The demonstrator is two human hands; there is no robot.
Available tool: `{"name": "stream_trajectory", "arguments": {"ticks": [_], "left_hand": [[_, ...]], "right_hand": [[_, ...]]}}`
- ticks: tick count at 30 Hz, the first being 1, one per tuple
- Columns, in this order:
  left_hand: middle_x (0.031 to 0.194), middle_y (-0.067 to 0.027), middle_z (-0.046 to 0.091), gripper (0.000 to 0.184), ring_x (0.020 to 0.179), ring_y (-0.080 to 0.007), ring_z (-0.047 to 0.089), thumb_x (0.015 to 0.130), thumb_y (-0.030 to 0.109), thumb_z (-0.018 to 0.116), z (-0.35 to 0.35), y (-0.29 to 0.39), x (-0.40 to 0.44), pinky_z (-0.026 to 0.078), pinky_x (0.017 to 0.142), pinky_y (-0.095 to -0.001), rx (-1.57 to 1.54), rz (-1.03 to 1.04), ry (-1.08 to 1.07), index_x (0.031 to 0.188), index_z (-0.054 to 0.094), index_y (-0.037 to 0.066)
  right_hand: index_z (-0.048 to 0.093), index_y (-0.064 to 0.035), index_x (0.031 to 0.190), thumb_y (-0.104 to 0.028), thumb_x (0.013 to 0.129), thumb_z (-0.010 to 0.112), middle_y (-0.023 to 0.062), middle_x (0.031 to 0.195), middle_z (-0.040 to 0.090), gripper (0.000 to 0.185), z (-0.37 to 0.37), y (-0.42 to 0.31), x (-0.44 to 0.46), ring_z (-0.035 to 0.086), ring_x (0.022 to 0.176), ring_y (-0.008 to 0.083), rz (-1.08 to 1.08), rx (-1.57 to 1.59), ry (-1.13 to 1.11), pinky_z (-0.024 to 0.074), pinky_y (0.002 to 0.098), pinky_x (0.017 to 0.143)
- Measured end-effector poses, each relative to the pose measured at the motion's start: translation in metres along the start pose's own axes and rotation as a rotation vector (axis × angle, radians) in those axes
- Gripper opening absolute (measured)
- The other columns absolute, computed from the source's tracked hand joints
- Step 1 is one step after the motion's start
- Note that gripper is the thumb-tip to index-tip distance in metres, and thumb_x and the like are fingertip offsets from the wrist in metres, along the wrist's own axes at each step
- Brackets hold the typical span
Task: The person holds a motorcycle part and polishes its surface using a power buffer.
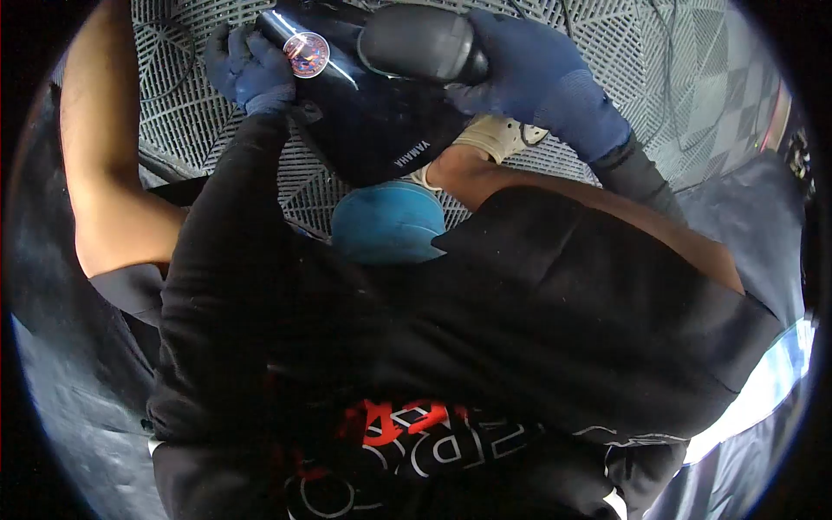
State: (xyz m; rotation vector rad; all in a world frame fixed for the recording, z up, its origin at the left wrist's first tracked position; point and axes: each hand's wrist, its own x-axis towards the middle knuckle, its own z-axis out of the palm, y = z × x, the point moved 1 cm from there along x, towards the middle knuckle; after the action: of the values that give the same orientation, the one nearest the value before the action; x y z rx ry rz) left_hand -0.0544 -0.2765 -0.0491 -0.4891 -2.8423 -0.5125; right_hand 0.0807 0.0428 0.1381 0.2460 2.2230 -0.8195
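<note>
A glossy black Yamaha body panel (pixel 373 130) with a round colourful sticker (pixel 307 55) lies in front of me, its lettering toward my body. My gloved left hand (pixel 251 74) is at its left edge, fingers curled against it. My gloved right hand (pixel 542 78) is closed around a black rounded device (pixel 416 42) with a smooth, bulbous end, over the panel's upper right. The device's exact kind is unclear, and its underside is hidden, so I cannot tell whether it touches the panel.
Grey interlocking grid tiles (pixel 316 195) cover the floor. A blue rounded object (pixel 388 221) sits between my legs, below the panel. My foot in a beige clog (pixel 503 139) is beside the panel, under my right hand. Thin dark cables (pixel 667 69) run across the floor at upper right.
</note>
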Motion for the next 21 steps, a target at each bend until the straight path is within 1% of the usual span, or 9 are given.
{"name": "stream_trajectory", "arguments": {"ticks": [1,3,4,6,7,9,13,16,21], "left_hand": [[0.13,-0.0201,0.063,0.033,0.121,-0.0377,0.059,0.09,0.032,0.058,-0.001,0.003,0.002,0.048,0.104,-0.0487,-0.054,-0.042,-0.011,0.1,0.076,0.006],[0.13,-0.0191,0.063,0.032,0.121,-0.0379,0.059,0.091,0.032,0.056,-0.002,0.001,0.002,0.047,0.105,-0.0487,-0.03,-0.051,-0.035,0.098,0.076,0.007],[0.13,-0.0191,0.063,0.032,0.121,-0.0379,0.059,0.091,0.032,0.056,-0.001,0.001,0.001,0.047,0.105,-0.0487,-0.029,-0.055,-0.035,0.098,0.076,0.007],[0.13,-0.0185,0.064,0.033,0.121,-0.0376,0.059,0.092,0.033,0.055,-0.001,0.002,0.0,0.047,0.105,-0.0492,-0.058,-0.032,-0.011,0.099,0.075,0.007],[0.13,-0.0185,0.064,0.033,0.121,-0.0376,0.059,0.092,0.033,0.055,-0.001,0.003,0.0,0.047,0.105,-0.0492,-0.058,-0.037,-0.008,0.099,0.075,0.007],[0.133,-0.0191,0.063,0.038,0.126,-0.037,0.056,0.094,0.034,0.056,-0.006,0.011,0.0,0.045,0.108,-0.048,-0.255,-0.252,-0.062,0.109,0.075,0.005],[0.133,-0.0193,0.063,0.039,0.126,-0.0372,0.056,0.094,0.034,0.056,-0.01,0.016,0.002,0.046,0.108,-0.0475,-0.08,-0.159,-0.066,0.11,0.075,0.004],[0.134,-0.0195,0.062,0.04,0.126,-0.0375,0.056,0.094,0.035,0.055,-0.011,0.019,0.004,0.046,0.108,-0.0471,-0.06,-0.162,-0.073,0.111,0.075,0.004],[0.135,-0.0198,0.062,0.042,0.127,-0.0378,0.057,0.095,0.035,0.055,-0.01,0.018,0.006,0.046,0.109,-0.0464,-0.041,-0.162,-0.075,0.112,0.074,0.003]], "right_hand": [[0.069,-0.0008,0.115,-0.041,0.078,0.085,0.0214,0.104,0.072,0.057,0.005,0.001,0.002,0.07,0.098,0.0377,-0.005,-0.007,-0.003,0.0538,0.0453,0.087],[0.069,-0.0023,0.107,-0.043,0.078,0.085,0.0194,0.095,0.071,0.052,0.019,0.005,0.006,0.068,0.088,0.0404,-0.274,0.046,0.27,0.0542,0.0474,0.08],[0.069,-0.0023,0.107,-0.043,0.078,0.085,0.0194,0.095,0.071,0.052,0.019,0.003,0.008,0.068,0.088,0.0404,-0.276,0.044,0.266,0.0542,0.0474,0.08],[0.065,-0.0124,0.121,-0.045,0.072,0.086,0.0131,0.099,0.075,0.062,0.019,-0.001,0.012,0.073,0.091,0.0366,-0.216,-0.224,0.287,0.0593,0.0457,0.078],[0.065,-0.0124,0.121,-0.045,0.072,0.086,0.0131,0.099,0.075,0.062,0.017,0.004,0.01,0.073,0.091,0.0366,-0.22,-0.228,0.286,0.0593,0.0457,0.078],[0.064,-0.0122,0.12,-0.054,0.072,0.085,0.0144,0.097,0.076,0.067,0.016,0.03,-0.003,0.074,0.089,0.0372,-0.083,-0.147,0.201,0.06,0.0474,0.077],[0.065,-0.0097,0.119,-0.045,0.072,0.088,0.0173,0.096,0.074,0.064,0.024,0.061,-0.026,0.074,0.09,0.0378,-0.028,-0.069,0.184,0.0605,0.045,0.077],[0.064,-0.009,0.12,-0.047,0.071,0.088,0.0178,0.096,0.074,0.067,0.035,0.057,-0.031,0.073,0.089,0.038,0.018,0.082,0.153,0.0603,0.0445,0.075],[0.063,-0.0102,0.121,-0.048,0.071,0.088,0.0161,0.098,0.074,0.067,0.038,0.019,-0.001,0.073,0.09,0.0375,-0.104,-0.111,0.304,0.0594,0.0461,0.076]]}}
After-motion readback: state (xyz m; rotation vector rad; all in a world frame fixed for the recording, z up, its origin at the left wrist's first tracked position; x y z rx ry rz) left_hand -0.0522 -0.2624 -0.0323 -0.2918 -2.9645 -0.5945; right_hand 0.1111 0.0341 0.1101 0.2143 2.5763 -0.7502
